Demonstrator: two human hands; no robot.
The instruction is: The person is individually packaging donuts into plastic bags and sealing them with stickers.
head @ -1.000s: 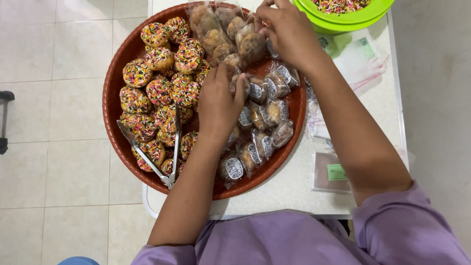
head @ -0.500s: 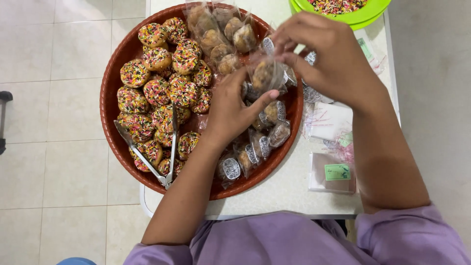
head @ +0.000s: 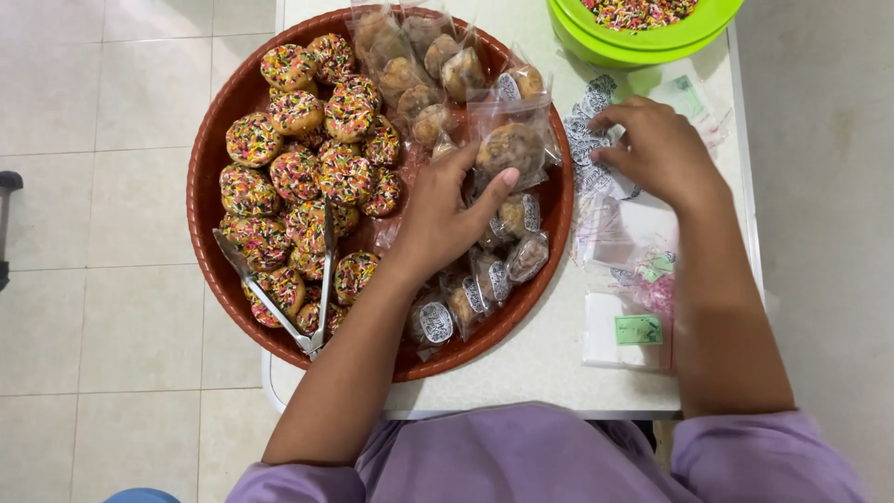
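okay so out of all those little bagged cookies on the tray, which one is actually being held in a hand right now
The bagged cookie at the tray's upper right, pinched by the left hand. The other bagged ones lie loose on the tray, untouched.

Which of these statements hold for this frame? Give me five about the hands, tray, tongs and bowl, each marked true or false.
1. The left hand holds a clear bag with a pastry over the red round tray. True.
2. The right hand grips the metal tongs. False: the tongs lie untouched on the sprinkled pastries; the right hand rests on small stickers on the white table.
3. The green bowl holds coloured sprinkles. True.
4. The bagged pastries lie on the tray's left half. False: they fill its right half.
5. The person wears purple sleeves. True.
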